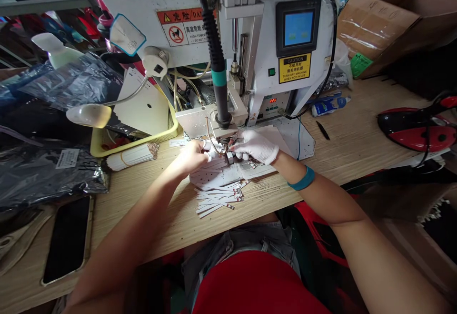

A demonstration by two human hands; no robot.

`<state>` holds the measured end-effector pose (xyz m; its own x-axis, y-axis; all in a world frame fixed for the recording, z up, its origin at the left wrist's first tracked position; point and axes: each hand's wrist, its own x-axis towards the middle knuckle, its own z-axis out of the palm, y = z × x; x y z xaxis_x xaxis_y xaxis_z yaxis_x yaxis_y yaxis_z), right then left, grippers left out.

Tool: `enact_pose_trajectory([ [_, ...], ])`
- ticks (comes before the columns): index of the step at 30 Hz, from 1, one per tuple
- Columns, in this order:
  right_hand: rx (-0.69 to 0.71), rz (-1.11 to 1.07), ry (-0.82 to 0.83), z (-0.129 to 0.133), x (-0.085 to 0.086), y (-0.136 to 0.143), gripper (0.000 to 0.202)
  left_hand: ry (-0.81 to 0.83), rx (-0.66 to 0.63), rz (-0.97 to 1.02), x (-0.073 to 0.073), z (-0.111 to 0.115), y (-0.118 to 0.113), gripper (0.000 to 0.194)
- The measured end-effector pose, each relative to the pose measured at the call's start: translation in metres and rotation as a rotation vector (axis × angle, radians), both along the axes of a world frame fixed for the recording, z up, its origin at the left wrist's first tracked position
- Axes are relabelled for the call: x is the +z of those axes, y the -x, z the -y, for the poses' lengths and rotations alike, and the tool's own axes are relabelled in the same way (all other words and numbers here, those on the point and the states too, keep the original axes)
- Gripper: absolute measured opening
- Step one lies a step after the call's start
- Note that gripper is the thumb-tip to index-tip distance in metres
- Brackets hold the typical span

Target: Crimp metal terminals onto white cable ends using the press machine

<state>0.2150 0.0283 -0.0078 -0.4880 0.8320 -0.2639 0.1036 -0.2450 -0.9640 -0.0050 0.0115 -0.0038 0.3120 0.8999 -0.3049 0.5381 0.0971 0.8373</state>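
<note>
Both hands are at the tip of a soldering machine's black and teal head (219,85). My left hand (195,156), with white covers on its fingertips, is closed at the left of the tip; what it pinches is too small to make out. My right hand (256,147), in a white glove with a teal band on the forearm, has its fingers pressed together right of the tip, on something hidden. Between them is a small metal block (230,157). Below, several thin white strips with small ends (216,200) lie loosely piled on the wooden table (150,218).
A banded strip bundle (132,157) lies before a yellow basket (98,145). A lamp (89,115) and plastic bags (53,176) are left, with a phone (67,238) nearer. At right are a tube (330,105), black tweezers (322,130), a red-black object (417,128) and a cardboard box (378,23).
</note>
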Motion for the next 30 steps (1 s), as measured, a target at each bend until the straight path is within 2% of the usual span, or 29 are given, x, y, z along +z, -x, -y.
enact_pose_trajectory([
  [8, -0.009, -0.053, 0.028, 0.0, -0.004, 0.003, 0.019, -0.006, -0.002, 0.047, 0.004, 0.002, -0.003, 0.006],
  [12, 0.033, 0.004, -0.019, -0.003, 0.001, -0.005, 0.016, -0.015, 0.006, 0.045, 0.007, 0.002, -0.003, 0.007],
  [14, 0.078, 0.133, -0.149, -0.008, 0.006, -0.015, 0.013, -0.015, -0.001, 0.04, 0.012, 0.007, -0.001, 0.009],
  [16, 0.134, 0.298, -0.351, -0.012, 0.009, -0.027, 0.011, -0.017, -0.04, 0.008, 0.017, 0.016, 0.0, 0.012],
  [18, 0.204, 0.428, -0.533, -0.014, 0.009, -0.036, 0.009, 0.007, -0.113, -0.039, 0.021, 0.03, 0.0, 0.017],
  [20, 0.273, 0.489, -0.645, -0.013, 0.005, -0.039, 0.01, 0.014, -0.158, -0.103, 0.022, 0.044, 0.0, 0.021],
  [21, 0.305, 0.499, -0.676, -0.012, 0.002, -0.038, 0.01, -0.029, -0.156, -0.153, 0.02, 0.05, 0.0, 0.021],
  [23, 0.343, 0.491, -0.704, -0.008, -0.002, -0.035, 0.008, -0.221, -0.126, -0.277, 0.014, 0.057, 0.0, 0.021],
  [26, 0.348, 0.446, -0.696, -0.003, -0.002, -0.03, 0.005, -0.506, -0.164, -0.406, 0.001, 0.057, 0.001, 0.025],
  [28, 0.303, 0.411, -0.663, -0.001, 0.0, -0.029, 0.004, -0.561, -0.232, -0.451, -0.005, 0.053, 0.001, 0.026],
  [30, 0.239, 0.362, -0.55, 0.0, 0.001, -0.03, 0.008, -0.58, -0.266, -0.504, -0.007, 0.049, 0.0, 0.026],
])
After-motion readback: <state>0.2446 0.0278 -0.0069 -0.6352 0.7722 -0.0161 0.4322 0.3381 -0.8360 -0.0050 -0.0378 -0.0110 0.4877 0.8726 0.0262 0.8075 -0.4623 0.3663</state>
